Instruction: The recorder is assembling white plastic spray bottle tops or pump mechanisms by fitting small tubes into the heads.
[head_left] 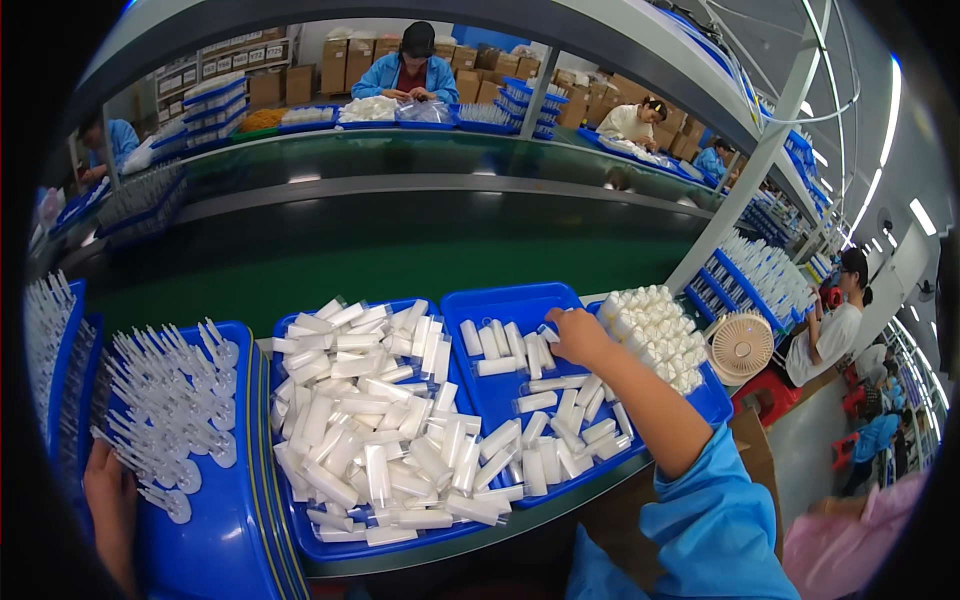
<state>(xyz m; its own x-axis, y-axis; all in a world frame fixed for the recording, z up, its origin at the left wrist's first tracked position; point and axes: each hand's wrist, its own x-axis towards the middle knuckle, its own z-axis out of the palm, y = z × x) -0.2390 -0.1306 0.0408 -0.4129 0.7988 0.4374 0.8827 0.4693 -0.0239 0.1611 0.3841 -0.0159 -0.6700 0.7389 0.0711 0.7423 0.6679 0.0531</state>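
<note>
My right hand reaches over a blue tray and pinches a small white rectangular piece at its fingertips. More of these white pieces lie in that tray, some in a short row. At the far left my left hand is beside a blue tray of white thin-stemmed pieces with round clear bases. Its fingers point up and look slightly apart, close to the stem tips; the tray's edge partly hides them. Between the hands, a blue tray holds a heap of white pieces in clear sleeves.
White bundled pieces stand in rows in a tray at right, beside a round beige fan. A metal post rises behind them. Beyond the trays runs a green conveyor belt. Co-workers sit across it and at the right.
</note>
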